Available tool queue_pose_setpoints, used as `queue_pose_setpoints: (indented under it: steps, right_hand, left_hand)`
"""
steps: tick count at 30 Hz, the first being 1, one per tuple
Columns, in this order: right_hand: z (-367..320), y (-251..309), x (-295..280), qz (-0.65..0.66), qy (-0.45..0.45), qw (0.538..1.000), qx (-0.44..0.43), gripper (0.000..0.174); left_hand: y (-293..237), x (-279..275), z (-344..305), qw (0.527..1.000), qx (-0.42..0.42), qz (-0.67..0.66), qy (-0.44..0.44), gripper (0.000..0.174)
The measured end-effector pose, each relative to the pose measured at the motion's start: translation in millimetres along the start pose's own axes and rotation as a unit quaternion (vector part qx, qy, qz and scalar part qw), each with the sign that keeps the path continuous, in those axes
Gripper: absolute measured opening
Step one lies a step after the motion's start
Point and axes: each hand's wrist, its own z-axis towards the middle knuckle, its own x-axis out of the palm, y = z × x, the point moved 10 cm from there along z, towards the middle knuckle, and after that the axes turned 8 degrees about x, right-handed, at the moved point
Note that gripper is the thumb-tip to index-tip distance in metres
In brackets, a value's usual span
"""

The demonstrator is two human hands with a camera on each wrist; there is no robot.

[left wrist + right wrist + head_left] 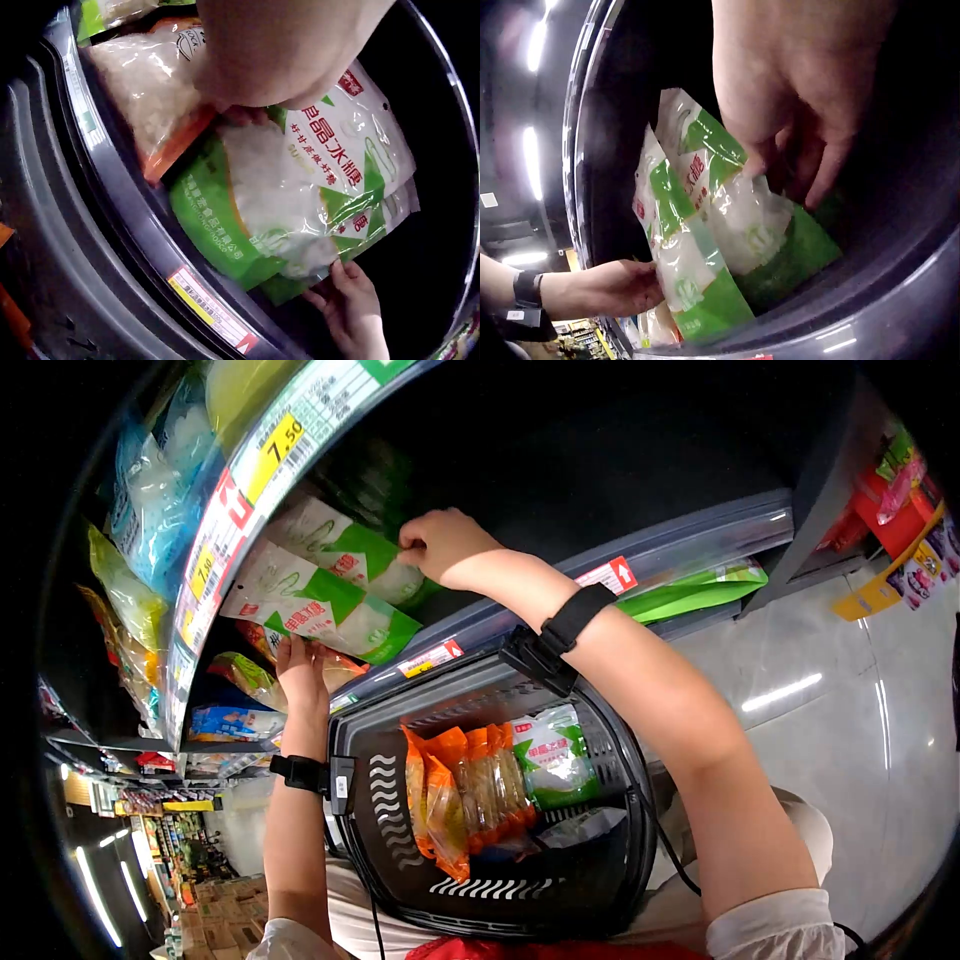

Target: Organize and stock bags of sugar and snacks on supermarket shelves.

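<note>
Directly before the person, above the basket (380, 830) of packets, the left hand (300, 675) reaches behind the near end of the front green bag (320, 610) on the shelf (690, 550), its grip hidden. Farther in, the right hand (437, 545) pinches the rear green bag (350, 548) by its far corner. Both bags lie lengthwise along the shelf lip, print facing the aisle; in my judgement, one bag handled at both ends would stay level.

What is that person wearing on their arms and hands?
The left hand and right hand are bare, with no gloves. Each wrist wears a black strap with a small black camera box. A thin black cable trails down from the right one. Short white sleeves cover the upper arms.
</note>
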Motion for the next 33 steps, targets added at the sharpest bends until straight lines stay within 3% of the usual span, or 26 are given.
queue_pose_setpoints:
  steps: [2, 4, 6, 8, 10, 12, 14, 16, 20, 22, 23, 24, 27, 28, 30, 31, 33]
  right_hand:
    - [2.0, 1.7, -0.5, 0.008, 0.03, 0.999, -0.016, 0.016]
    - [4.3, 0.2, 17.1, 0.01, 0.168, 0.985, -0.026, 0.023]
    - [16.7, -4.8, 13.2, -0.035, 0.169, 0.985, -0.014, 0.027]
    - [43.7, -21.9, 15.2, -0.134, 0.139, 0.979, 0.066, 0.024]
    - [71.1, -22.9, 37.1, -0.161, 0.136, 0.977, 0.035, 0.023]
    - [85.2, -7.0, 52.0, -0.247, 0.106, 0.962, -0.051, 0.023]
    - [91.0, -2.9, 61.7, -0.253, 0.106, 0.961, -0.041, 0.025]
    - [87.4, -0.9, 62.3, -0.329, 0.094, 0.94, -0.007, 0.024]
    - [90.4, -17.8, 70.0, -0.331, 0.112, 0.937, -0.013, 0.023]
    - [84.9, -19.8, 33.3, -0.298, -0.011, 0.954, 0.015, 0.022]
    - [85.1, -20.7, 23.4, -0.233, 0.054, 0.971, 0.03, 0.02]
    - [84.3, -26.7, 19.2, -0.237, 0.058, 0.969, 0.032, 0.02]
    - [82.6, -19.0, 21.4, -0.241, 0.077, 0.962, -0.098, 0.017]
    - [89.6, -22.4, 19.9, -0.243, 0.077, 0.962, -0.096, 0.017]
    - [90.3, -21.8, 24.2, -0.128, 0.194, 0.972, -0.03, 0.017]
    - [92.7, -15.4, 2.9, -0.145, 0.128, 0.981, 0.009, 0.026]
    - [105.0, -13.6, 10.2, -0.194, 0.085, 0.977, -0.013, 0.032]
  left_hand:
    - [6.2, -4.3, -0.4, 1.0, -0.023, 0.004, -0.011, 0.013]
    - [10.9, -9.0, 0.9, 0.999, -0.032, 0.007, -0.01, 0.013]
    - [12.5, -9.5, -0.4, 0.999, -0.036, -0.013, -0.017, 0.02]
    - [17.9, -12.7, 2.8, 0.999, -0.041, -0.024, -0.01, 0.018]
    - [16.1, -9.3, 1.0, 0.999, -0.033, -0.015, -0.007, 0.009]
    - [7.4, 3.1, -7.8, 0.999, -0.041, 0.003, -0.036, 0.009]
    - [4.8, -1.7, -8.0, 0.996, -0.053, 0.019, -0.067, 0.009]
    - [7.1, 5.5, -6.6, 0.998, -0.062, 0.027, -0.001, 0.01]
    - [6.5, -0.2, -12.5, 0.994, -0.051, 0.026, -0.093, 0.008]
    - [5.1, 3.4, -10.7, 0.996, -0.051, 0.014, -0.079, 0.008]
    - [5.3, 2.8, -11.8, 0.994, -0.056, 0.001, -0.089, 0.009]
    - [7.8, 1.1, -14.5, 0.993, -0.063, -0.012, -0.101, 0.009]
    - [10.7, 4.0, -11.4, 0.995, -0.052, -0.055, -0.067, 0.008]
    - [11.6, 3.4, -10.2, 0.994, -0.05, -0.069, -0.068, 0.008]
    - [18.4, 0.6, -4.9, 0.993, -0.048, -0.093, -0.057, 0.01]
    - [21.4, 1.1, -3.0, 0.991, -0.045, -0.117, -0.05, 0.011]
    - [20.5, 3.2, -3.6, 0.992, -0.05, -0.11, -0.042, 0.012]
